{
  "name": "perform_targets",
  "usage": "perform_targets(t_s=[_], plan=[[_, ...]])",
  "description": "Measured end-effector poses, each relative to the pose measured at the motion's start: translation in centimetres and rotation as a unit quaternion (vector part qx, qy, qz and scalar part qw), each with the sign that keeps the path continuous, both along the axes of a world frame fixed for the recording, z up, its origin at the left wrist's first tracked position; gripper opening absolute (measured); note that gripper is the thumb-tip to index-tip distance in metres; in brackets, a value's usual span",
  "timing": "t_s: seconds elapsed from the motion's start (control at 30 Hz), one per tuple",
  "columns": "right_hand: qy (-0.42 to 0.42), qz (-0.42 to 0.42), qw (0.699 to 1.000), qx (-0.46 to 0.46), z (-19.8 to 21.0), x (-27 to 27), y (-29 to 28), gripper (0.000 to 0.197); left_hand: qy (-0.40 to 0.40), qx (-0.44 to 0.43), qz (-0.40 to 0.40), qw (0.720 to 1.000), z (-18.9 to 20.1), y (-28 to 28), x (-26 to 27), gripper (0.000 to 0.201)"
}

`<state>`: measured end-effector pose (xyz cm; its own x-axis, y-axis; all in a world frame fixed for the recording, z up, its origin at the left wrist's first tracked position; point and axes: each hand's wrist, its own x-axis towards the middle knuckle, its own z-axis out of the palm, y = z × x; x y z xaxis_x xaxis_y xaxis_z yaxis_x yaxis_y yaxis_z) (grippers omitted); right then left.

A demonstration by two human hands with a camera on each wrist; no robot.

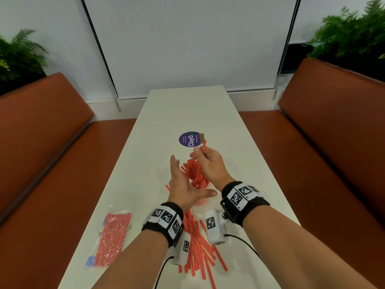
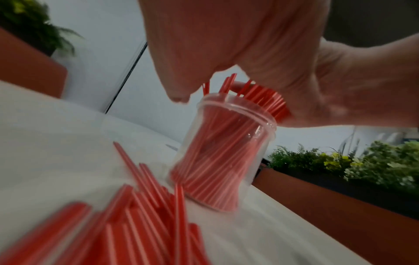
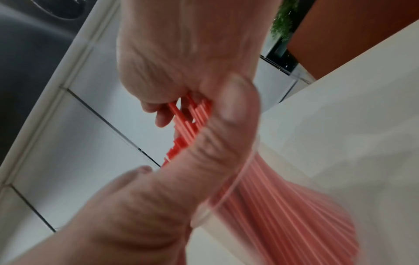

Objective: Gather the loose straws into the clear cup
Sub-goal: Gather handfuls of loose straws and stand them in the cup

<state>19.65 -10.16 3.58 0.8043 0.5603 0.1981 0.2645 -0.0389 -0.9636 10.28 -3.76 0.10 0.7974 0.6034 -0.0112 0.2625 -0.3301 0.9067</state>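
A clear cup (image 2: 222,152) packed with red striped straws (image 1: 194,172) stands mid-table, mostly hidden behind my left hand in the head view. My left hand (image 1: 185,184) is spread open against the near-left side of the bundle, fingers straight, with its thumb (image 3: 226,125) lying along the cup's rim (image 3: 229,186). My right hand (image 1: 201,154) hovers over the cup top and pinches one red straw (image 1: 204,146) that sticks up past its fingers. In the right wrist view, its curled fingers (image 3: 158,111) sit among the straw tops. Loose straws (image 1: 198,247) lie in a heap near me.
A plastic pack of straws (image 1: 112,236) lies on the white table (image 1: 187,109) at the near left. A purple round sticker (image 1: 190,139) sits beyond the cup. Orange benches (image 1: 41,132) flank the table, with plants (image 1: 350,32) behind them.
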Motion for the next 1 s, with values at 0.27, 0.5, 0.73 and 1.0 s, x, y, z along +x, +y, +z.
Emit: perform_targets(t_s=[0.27, 0.5, 0.73, 1.0], plan=[[0.023, -0.041, 0.999, -0.003, -0.9, -0.3, -0.1, 0.036, -0.069, -0.103, 0.000, 0.992, -0.7, 0.7, 1.4, 0.129], [-0.203, 0.134, 0.958, -0.150, -0.5, -1.1, 1.4, 0.058, -0.031, 0.002, -0.103, 0.994, -0.1, 0.0, 1.4, 0.049], [-0.207, -0.041, 0.975, -0.070, -0.6, -0.4, 0.7, 0.017, -0.015, -0.035, -0.108, 0.993, -0.2, -0.3, 1.0, 0.108], [-0.130, -0.079, 0.987, -0.049, -1.4, 0.2, -1.7, 0.027, -0.024, -0.078, -0.082, 0.993, -0.3, 0.1, 0.9, 0.090]])
